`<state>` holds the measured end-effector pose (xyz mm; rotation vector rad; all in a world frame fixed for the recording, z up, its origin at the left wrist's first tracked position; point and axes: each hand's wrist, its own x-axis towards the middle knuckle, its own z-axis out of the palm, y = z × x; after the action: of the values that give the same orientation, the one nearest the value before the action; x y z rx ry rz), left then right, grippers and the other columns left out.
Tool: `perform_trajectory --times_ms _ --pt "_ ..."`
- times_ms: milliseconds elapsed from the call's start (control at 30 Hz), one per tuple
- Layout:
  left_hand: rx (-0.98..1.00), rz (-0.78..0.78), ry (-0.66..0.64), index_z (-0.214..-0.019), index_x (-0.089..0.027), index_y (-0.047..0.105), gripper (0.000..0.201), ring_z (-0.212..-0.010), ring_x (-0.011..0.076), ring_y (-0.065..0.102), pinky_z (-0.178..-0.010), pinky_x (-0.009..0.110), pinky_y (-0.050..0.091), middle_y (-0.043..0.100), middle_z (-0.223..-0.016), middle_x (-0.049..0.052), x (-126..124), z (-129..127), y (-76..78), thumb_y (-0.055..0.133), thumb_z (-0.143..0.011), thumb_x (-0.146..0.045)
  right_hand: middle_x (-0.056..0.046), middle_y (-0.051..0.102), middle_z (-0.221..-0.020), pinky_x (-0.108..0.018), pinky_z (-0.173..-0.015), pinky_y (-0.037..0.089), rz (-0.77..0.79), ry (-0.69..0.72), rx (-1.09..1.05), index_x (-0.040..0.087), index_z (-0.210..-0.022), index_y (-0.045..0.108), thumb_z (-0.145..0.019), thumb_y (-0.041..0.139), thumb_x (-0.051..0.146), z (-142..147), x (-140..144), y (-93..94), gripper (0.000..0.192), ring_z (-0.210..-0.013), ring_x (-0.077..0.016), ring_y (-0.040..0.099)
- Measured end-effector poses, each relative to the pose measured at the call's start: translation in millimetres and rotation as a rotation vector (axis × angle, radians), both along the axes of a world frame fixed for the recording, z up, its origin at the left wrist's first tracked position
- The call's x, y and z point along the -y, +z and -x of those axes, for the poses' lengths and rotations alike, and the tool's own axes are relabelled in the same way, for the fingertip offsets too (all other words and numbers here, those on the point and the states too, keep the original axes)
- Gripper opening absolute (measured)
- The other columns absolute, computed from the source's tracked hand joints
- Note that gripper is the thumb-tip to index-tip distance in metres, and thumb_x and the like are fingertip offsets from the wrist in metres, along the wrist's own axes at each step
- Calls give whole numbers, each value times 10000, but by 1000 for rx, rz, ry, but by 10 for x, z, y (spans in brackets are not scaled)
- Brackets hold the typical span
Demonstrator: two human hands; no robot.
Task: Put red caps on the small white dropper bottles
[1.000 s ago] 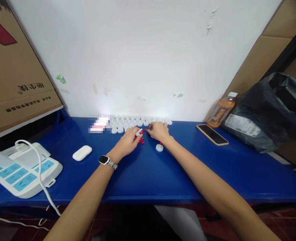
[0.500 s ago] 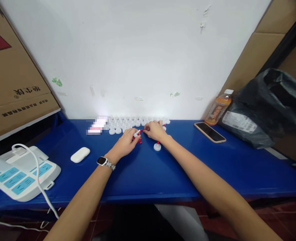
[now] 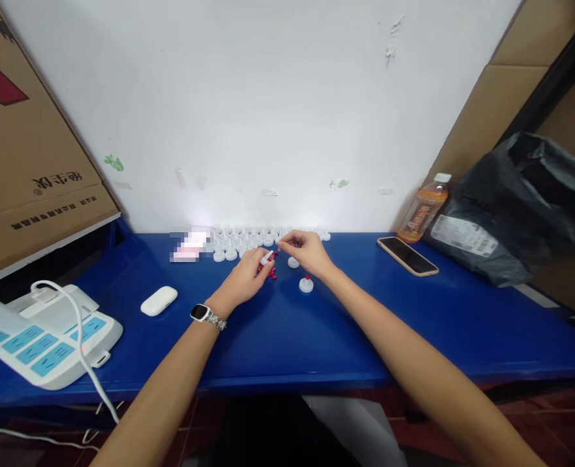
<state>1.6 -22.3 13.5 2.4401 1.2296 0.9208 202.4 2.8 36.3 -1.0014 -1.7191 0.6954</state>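
Back edge: a band of white caps (image 3: 263,239) stands along the wall (image 3: 278,117), so no passage there.
Centre: the left hand (image 3: 246,277) and the right hand (image 3: 309,251) are close together over small red pieces (image 3: 270,273); two single caps (image 3: 305,285) lie just beside them.
Front: the blue surface (image 3: 287,337) is open between the two forearms.
Left side: a white case (image 3: 159,301) and a power strip (image 3: 44,337) with cable stand in the way.
Right side: a phone (image 3: 407,255), a bottle (image 3: 422,211) and a black bag (image 3: 516,207) block the far corner.

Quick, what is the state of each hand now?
Left hand: closed on a small white piece.
Right hand: fingertips pinched; what they hold cannot be told.
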Motion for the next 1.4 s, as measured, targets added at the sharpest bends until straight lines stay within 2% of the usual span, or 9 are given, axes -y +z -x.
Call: perform_trajectory --times_ms 133,300,500,667,767,900,1000,1200,1400 --pt "17 4 -21 -1133 -204 562 305 -965 236 568 -878 390 466 610 -1012 80 23 -23 13 402 -1012 -435 -42 732 -747 -293 -698 510 164 159 -218 164 -789 709 -733 752 473 71 47 -16 317 -707 -165 659" --pt "33 4 -48 -1126 -200 545 280 -963 229 556 -893 397 454 591 -1009 73 58 -46 33 393 -1021 -409 -36 726 -709 -295 -684 525 227 235 -312 171 -735 697 -655 813 532 129 71 -24 388 -679 -163 660" --pt "26 -12 -36 -1126 -200 503 273 -948 234 541 -877 417 458 576 -1024 84 105 -57 50 357 -1031 -410 -28 693 -650 -271 -570 470 181 118 -402 180 -674 639 -619 846 529 223 139 -29 409 -587 -142 603" --pt "49 -42 -23 -1101 -205 488 257 -981 245 544 -886 430 467 571 -1044 97 99 -58 44 351 -1031 -411 -18 651 -623 -278 -572 447 71 70 -311 185 -631 630 -790 708 570 265 208 -25 424 -577 -137 565" --pt "62 -38 -19 -1137 -191 492 287 -979 250 556 -888 438 477 576 -1055 108 97 -68 43 354 -1029 -418 -11 653 -657 -274 -612 455 42 85 -283 192 -663 611 -804 697 557 251 181 -45 401 -626 -141 583" --pt "103 -45 -48 -1319 -180 421 363 -1109 260 570 -988 455 464 563 -1218 146 95 -80 16 383 -1025 -391 -4 659 -689 -273 -637 457 57 138 -284 198 -710 575 -734 763 531 224 104 -86 383 -644 -138 589" --pt "120 -52 -65 -1386 -181 371 420 -1206 269 551 -1046 463 442 536 -1316 170 86 -78 -13 400 -1022 -388 -5 646 -681 -269 -614 440 79 151 -256 195 -691 570 -720 768 544 206 100 -80 402 -630 -131 566" --pt "157 -40 -42 -1405 -178 362 445 -1223 272 556 -1055 468 446 535 -1340 176 89 -74 1 403 -1024 -405 3 590 -658 -251 -521 367 120 128 -252 195 -696 596 -762 697 626 188 239 14 448 -590 -118 478" --pt "174 -31 -37 -1417 -178 353 453 -1217 270 563 -1037 457 466 557 -1313 168 118 -91 24 392 -1029 -410 15 547 -632 -257 -547 374 128 125 -252 199 -648 568 -789 658 656 176 282 71 486 -594 -117 463"
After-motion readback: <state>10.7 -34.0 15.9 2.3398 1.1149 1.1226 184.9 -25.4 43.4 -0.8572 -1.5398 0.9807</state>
